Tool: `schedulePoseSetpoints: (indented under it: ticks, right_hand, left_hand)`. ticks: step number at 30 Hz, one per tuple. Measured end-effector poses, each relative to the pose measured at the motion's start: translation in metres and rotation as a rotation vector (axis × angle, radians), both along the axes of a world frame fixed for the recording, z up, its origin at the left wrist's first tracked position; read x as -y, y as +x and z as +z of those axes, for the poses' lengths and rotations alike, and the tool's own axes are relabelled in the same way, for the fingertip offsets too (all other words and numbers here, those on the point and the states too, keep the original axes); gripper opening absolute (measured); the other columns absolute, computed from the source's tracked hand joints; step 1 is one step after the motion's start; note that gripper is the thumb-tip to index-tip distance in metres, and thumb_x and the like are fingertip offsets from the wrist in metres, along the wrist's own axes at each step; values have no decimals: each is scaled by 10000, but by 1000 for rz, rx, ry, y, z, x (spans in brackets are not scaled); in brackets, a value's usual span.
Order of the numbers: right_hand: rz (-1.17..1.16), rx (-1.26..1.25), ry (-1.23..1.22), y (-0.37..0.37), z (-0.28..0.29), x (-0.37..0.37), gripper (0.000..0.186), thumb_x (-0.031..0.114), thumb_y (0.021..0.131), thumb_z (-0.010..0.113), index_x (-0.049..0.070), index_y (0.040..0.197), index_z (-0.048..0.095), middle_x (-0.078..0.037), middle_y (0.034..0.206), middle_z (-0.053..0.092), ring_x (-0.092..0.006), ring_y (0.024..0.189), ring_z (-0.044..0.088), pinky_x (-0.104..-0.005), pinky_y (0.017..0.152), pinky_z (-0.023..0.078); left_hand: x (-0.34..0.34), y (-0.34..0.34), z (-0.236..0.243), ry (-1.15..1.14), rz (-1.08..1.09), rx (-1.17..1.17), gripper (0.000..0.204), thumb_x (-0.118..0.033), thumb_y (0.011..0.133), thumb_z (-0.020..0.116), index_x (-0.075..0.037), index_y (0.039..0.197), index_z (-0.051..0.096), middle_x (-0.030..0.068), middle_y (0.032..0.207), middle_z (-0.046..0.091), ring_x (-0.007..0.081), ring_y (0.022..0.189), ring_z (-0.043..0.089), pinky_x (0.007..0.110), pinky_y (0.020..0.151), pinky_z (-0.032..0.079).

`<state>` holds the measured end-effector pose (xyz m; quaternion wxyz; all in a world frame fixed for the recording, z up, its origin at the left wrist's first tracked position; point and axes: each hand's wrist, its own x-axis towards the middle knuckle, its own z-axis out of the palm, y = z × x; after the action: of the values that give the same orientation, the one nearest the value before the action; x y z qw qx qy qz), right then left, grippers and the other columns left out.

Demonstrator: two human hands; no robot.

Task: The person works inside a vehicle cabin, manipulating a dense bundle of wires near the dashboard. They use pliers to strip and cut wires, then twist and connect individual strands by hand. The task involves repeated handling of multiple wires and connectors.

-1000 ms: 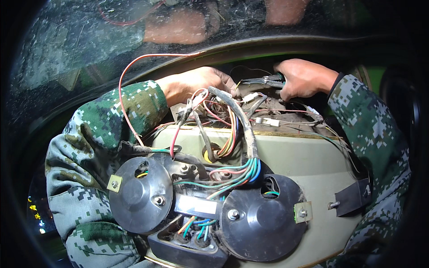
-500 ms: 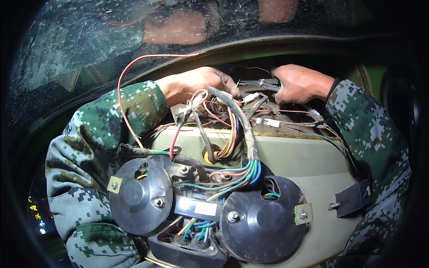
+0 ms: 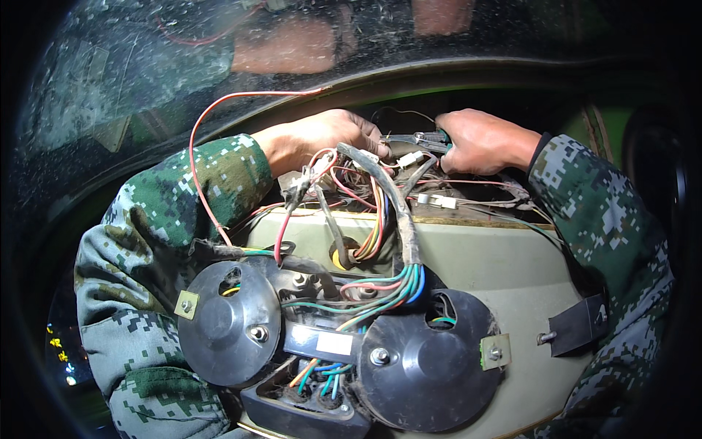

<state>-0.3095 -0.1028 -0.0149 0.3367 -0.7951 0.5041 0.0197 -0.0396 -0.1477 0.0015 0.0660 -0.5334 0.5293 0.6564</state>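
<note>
My left hand (image 3: 333, 139) reaches in from the left beyond a tangle of wires (image 3: 355, 179), its fingertips closed on a thin wire partly hidden by them. My right hand (image 3: 482, 140) grips pliers (image 3: 420, 140), their jaws pointing left, close by my left fingertips at that wire. Just below lie white connectors (image 3: 437, 200) and a thick sheathed harness (image 3: 398, 216) that fans out into coloured wires.
Two black round housings (image 3: 223, 325) (image 3: 428, 373) sit on a pale grey-green panel (image 3: 526, 278) below my arms, with a black terminal block (image 3: 300, 406) between. A long red wire (image 3: 201, 179) loops over my left sleeve. A curved glass pane (image 3: 168, 66) spans the top.
My right hand with the pliers has moved down and left, bringing the jaws nearer my left fingertips. My left hand stays nearly in place.
</note>
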Motion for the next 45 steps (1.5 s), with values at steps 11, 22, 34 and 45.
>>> schedulePoseSetpoints:
  ticks: [11, 22, 34, 45]
  right_hand:
    - [18, -41, -63, 2, -4, 1, 440, 254, 810, 766, -129, 1008, 678, -352, 1037, 716, -479, 1037, 714, -508, 919, 568]
    - [-37, -14, -133, 1, -10, -2, 339, 202, 835, 702, -120, 938, 724, -342, 980, 729, -472, 985, 731, -511, 890, 582]
    - [-59, -35, -144, 0, -7, -6, 318, 186, 829, 694, -107, 947, 729, -331, 998, 737, -464, 1004, 733, -510, 909, 581]
    - [-86, -28, -172, -1, -10, -7, 310, 185, 816, 674, -99, 928, 726, -329, 973, 737, -469, 984, 736, -512, 910, 582]
  left_hand:
    - [-3, -10, 16, -13, 2, 33, 190, -133, 1033, 721, 32, 1112, 770, 104, 1006, 820, 134, 844, 756, 290, 729, 601]
    - [-8, -14, 10, 109, 224, -110, 145, -59, 1033, 694, 56, 1119, 707, 160, 985, 761, 218, 902, 791, 348, 825, 679]
    - [-11, -15, 8, -66, 117, -66, 169, -175, 1011, 779, -12, 1048, 752, 42, 843, 740, 102, 687, 667, 272, 586, 510]
    - [-10, -15, 1, -235, 7, 18, 219, -224, 1005, 794, -6, 1004, 771, 49, 859, 751, 107, 724, 666, 300, 665, 540]
